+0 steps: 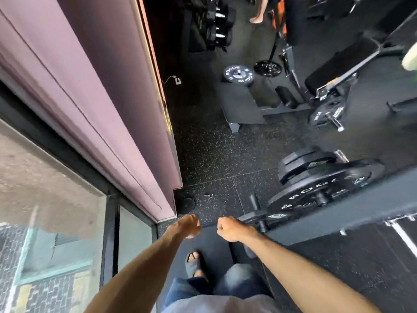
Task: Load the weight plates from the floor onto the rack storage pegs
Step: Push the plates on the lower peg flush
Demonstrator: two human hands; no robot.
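A mauve fabric roller blind [94,105] hangs beside a dark-framed glass window [67,222] — across the speckled black rubber floor [221,154] stands a black padded bench [343,62].

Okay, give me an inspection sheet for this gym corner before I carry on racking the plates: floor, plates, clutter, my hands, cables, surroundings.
Surface: black speckled rubber floor, seams visible, no spill seen.
Job's things: small black round plate flat on the floor by the wall corner; black Rogue-lettered plate on the floor farther off; large black lettered plate and smaller black plates already on rack pegs at right.
Clutter: small metal clip loose on the floor beside the small plate.
Grippers: left hand and right hand both loosely closed, holding nothing.
Cables: thin grey wire at the wall base.
Surroundings: mauve roller blind, window at left, black padded bench.
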